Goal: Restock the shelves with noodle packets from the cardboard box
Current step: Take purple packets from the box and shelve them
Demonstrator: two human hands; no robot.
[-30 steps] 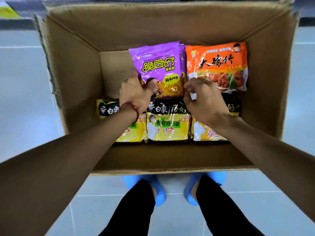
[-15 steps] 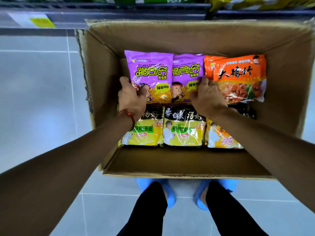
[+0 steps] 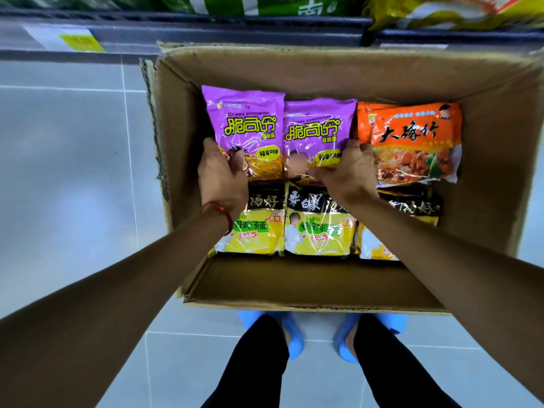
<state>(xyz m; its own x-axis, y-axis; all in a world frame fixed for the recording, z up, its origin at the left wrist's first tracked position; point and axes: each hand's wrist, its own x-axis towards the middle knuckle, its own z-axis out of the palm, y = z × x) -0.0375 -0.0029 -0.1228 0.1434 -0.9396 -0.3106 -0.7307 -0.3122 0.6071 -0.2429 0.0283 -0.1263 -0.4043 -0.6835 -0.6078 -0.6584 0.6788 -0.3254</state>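
Cardboard box (image 3: 323, 72), centre frame on the floor: two purple noodle packets (image 3: 250, 128) side by side upper middle, one orange packet (image 3: 412, 139) right of them, yellow packets (image 3: 315, 231) in a row below. My left grip (image 3: 222, 175) holds the left purple packet's lower corner; my right grip (image 3: 347, 175) clasps the second purple packet's lower edge. Shelf (image 3: 206, 30) along the top edge.

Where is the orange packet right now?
Head view: the orange packet lies in the cardboard box's far right corner, beside the purple packets.
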